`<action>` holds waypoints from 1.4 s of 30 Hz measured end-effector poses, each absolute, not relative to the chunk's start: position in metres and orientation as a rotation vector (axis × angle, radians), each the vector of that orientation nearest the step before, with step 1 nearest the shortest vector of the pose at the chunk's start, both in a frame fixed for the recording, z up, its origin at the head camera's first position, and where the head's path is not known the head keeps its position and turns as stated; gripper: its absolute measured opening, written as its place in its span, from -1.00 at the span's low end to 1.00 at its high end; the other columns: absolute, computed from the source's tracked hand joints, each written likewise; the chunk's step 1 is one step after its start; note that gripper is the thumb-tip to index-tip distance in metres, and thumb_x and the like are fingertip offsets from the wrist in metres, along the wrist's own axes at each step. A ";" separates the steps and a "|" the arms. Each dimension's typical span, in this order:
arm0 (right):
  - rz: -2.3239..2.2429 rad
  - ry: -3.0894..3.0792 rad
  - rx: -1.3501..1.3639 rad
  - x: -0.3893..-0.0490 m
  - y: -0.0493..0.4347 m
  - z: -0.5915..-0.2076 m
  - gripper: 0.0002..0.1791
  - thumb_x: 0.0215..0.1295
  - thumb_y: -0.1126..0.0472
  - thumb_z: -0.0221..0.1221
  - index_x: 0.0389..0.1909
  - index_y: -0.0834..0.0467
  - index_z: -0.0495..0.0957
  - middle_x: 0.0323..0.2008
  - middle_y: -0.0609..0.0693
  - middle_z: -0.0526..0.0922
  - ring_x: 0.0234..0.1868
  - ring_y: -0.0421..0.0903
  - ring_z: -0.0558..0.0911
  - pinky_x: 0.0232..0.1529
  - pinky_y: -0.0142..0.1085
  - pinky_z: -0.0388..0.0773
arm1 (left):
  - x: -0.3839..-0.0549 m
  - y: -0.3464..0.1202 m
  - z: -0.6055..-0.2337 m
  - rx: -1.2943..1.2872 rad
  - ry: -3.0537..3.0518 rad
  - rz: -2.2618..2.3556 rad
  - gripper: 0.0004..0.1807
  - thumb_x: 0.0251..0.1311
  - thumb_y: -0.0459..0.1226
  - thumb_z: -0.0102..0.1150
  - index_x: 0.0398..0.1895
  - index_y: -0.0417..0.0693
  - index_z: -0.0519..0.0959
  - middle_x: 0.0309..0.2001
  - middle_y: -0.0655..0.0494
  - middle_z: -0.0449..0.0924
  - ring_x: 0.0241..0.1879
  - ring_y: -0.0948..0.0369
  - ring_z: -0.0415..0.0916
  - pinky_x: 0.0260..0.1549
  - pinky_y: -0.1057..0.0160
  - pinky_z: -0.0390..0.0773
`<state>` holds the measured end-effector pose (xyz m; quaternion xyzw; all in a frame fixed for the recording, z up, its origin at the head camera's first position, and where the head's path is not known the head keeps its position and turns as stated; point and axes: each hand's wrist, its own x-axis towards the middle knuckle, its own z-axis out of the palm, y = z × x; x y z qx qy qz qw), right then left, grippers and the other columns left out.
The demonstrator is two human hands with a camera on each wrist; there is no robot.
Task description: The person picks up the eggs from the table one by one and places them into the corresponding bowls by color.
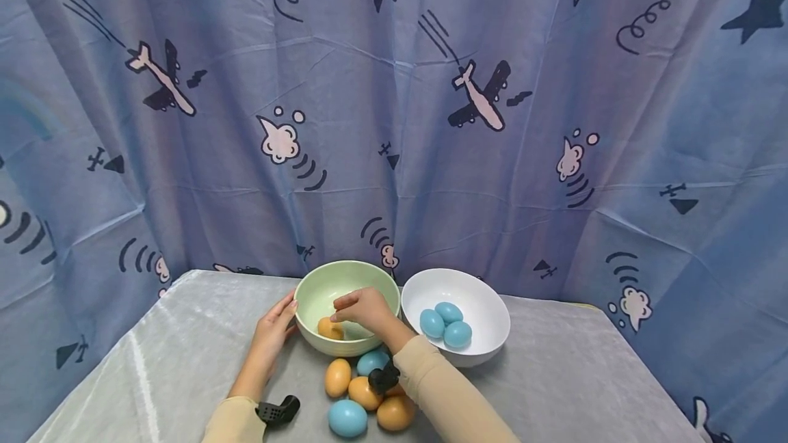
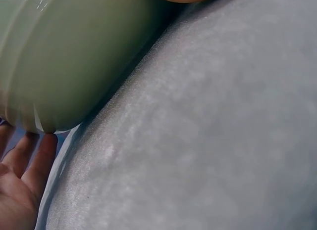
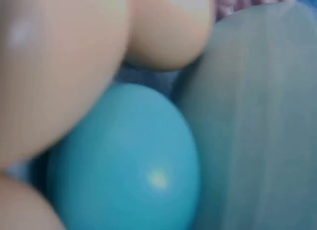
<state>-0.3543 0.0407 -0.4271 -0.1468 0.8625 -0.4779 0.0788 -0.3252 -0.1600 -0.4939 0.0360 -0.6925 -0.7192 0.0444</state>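
L hand, fingers extended, touches green bowl nr desk's far edge; R hand, fingers apart, hovers by orange egg: low, gentle set-downs prob. best.

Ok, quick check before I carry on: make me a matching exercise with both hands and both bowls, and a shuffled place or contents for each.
1. left hand
2. right hand
3. green bowl
4. white bowl

A. three blue eggs inside
B. over the green bowl
C. against the green bowl's outer side
D. one orange egg visible inside

Pairs: 1-C, 2-B, 3-D, 4-A
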 end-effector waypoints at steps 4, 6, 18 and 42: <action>-1.516 2.524 -0.444 -0.351 0.049 -0.417 -0.68 0.06 0.26 0.46 -0.14 0.27 0.74 -0.19 0.10 0.80 -0.13 -0.14 0.73 -0.12 -0.40 0.70 | -0.324 -0.160 -0.494 0.115 -2.113 -2.197 -0.39 0.53 -0.05 -0.10 0.54 -0.06 0.18 0.55 -0.05 0.13 0.47 0.00 0.18 0.41 -0.11 0.35; -1.545 2.490 -0.468 -0.347 0.055 -0.410 -0.69 0.08 0.26 0.45 -0.13 0.27 0.74 -0.18 0.11 0.80 -0.10 -0.11 0.74 -0.08 -0.37 0.71 | -0.324 -0.160 -0.494 0.117 -2.111 -2.195 -0.39 0.53 -0.04 -0.09 0.54 -0.06 0.18 0.55 -0.04 0.13 0.47 0.00 0.18 0.41 -0.10 0.35; -1.570 2.385 -0.579 -0.301 0.091 -0.385 -0.67 0.09 0.23 0.45 -0.10 0.24 0.74 -0.14 0.11 0.79 -0.07 -0.14 0.75 -0.05 -0.36 0.71 | -0.327 -0.160 -0.498 0.120 -2.108 -2.184 -0.37 0.50 0.02 -0.05 0.52 -0.05 0.23 0.53 -0.02 0.18 0.45 0.01 0.21 0.39 -0.07 0.38; -1.661 2.180 -0.563 -0.247 0.155 -0.414 -0.59 0.12 0.25 0.43 -0.02 0.36 0.67 -0.04 0.30 0.72 -0.04 -0.07 0.72 -0.11 -0.41 0.71 | -0.327 -0.159 -0.497 0.099 -2.095 -2.196 -0.39 0.52 -0.03 -0.07 0.52 -0.07 0.21 0.54 -0.05 0.15 0.46 -0.01 0.20 0.41 -0.09 0.35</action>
